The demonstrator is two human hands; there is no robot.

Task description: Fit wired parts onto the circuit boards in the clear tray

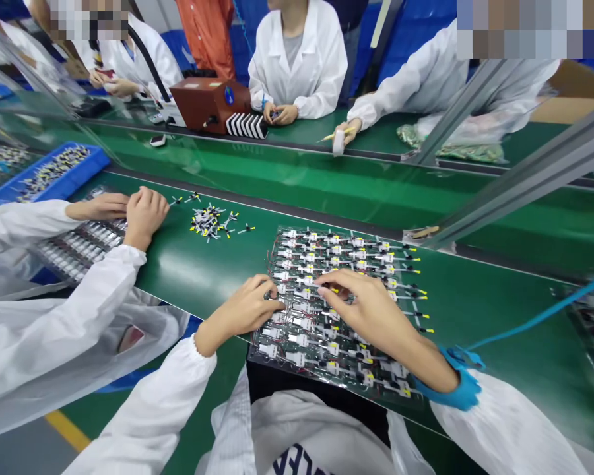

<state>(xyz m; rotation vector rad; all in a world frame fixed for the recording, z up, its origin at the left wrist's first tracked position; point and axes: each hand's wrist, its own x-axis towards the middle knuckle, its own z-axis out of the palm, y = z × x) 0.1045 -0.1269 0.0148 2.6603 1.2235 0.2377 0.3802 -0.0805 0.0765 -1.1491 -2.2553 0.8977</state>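
A clear plastic tray (297,379) lies before me, filled with rows of small white parts with red wires and black-and-yellow-tipped pieces. Over its middle, my right hand (363,303) is closed in a pinch, thumb and forefinger meeting at a small white part (307,281) in one of the rows. A blue wrist strap (455,382) with a cord circles that wrist. At the tray's left edge, my left hand (242,307) has curled fingers, with fingertips among the parts and wires; what they grip is too small to make out.
Left of the tray lies a loose pile of yellow-tipped pieces (208,221). A co-worker's hands (146,211) work over another tray (86,247), near a blue bin (59,173). A metal post (519,175) slants at right. Several people in white coats sit opposite.
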